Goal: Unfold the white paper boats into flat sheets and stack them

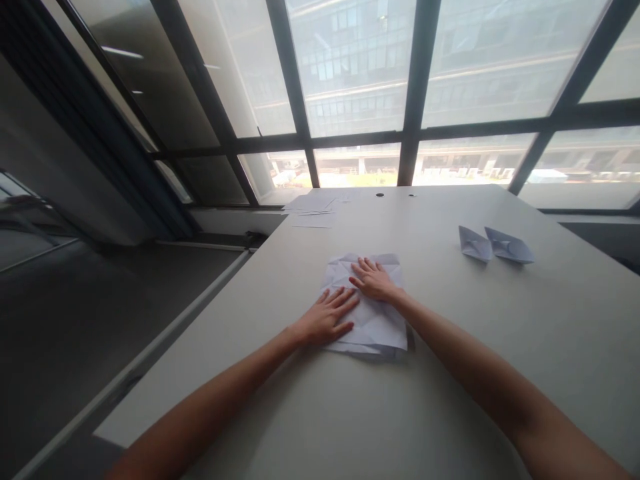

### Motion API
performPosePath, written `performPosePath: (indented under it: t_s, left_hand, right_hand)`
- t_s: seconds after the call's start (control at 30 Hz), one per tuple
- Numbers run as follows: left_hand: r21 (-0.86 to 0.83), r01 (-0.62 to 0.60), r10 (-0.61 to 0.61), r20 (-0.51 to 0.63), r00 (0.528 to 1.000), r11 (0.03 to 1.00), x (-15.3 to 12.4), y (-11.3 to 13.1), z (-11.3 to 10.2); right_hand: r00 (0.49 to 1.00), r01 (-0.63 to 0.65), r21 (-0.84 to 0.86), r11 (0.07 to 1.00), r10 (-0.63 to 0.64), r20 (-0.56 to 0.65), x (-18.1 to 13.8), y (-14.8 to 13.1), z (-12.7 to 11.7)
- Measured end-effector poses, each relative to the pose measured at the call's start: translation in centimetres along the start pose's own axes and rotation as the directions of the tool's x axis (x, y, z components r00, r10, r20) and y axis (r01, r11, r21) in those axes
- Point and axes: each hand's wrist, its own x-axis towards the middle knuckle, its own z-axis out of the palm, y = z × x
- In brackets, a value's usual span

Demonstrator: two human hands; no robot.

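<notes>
Creased white paper [383, 323] lies on the table in front of me, in what looks like more than one layer, its near edge slightly raised. My left hand [330, 317] rests flat on its left side with the fingers spread. On the upper middle of the paper lies my right hand [374, 279], also flat, fingers apart. Neither hand grips anything. The parts of the paper under both palms are hidden.
Two folded paper boats [475, 244] [510, 247] stand at the right of the white table [540, 347]. Loose white sheets [313, 204] lie at the far left. Beyond the far edge are large windows [360, 73]; the table's left edge drops to a dark floor.
</notes>
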Motion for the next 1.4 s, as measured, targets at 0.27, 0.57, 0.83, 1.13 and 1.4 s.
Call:
performPosePath:
  t_s: [0.27,0.57,0.83,1.13,1.4]
  left_hand:
    - [-0.075,0.163,-0.165,-0.02,0.986,0.984,-7.1,-4.0,-2.9]
    - [-0.127,0.216,-0.251,-0.495,0.832,0.968,-3.7,4.9,-3.8]
    - [-0.49,0.19,-0.411,-0.394,0.822,0.851,-5.6,1.3,0.1]
    - [-0.622,0.237,-0.428,-0.175,0.887,0.746,-6.9,0.6,-5.3]
    - [-0.094,0.255,-0.257,-0.011,0.966,0.962,-0.5,4.5,-5.9]
  right_hand:
    - [0.998,0.004,-0.113,0.994,-0.011,-0.056,-0.6,0.0,0.8]
    - [0.998,-0.019,-0.12,0.993,0.011,-0.063,-0.7,-0.1,0.6]
    - [0.998,0.063,-0.039,0.997,-0.063,0.003,-0.8,-2.3,0.6]
    - [0.988,0.152,-0.036,0.988,-0.152,-0.015,-1.1,-5.5,1.6]
    - [0.985,0.172,-0.106,0.979,-0.171,0.01,-1.1,-4.5,1.7]
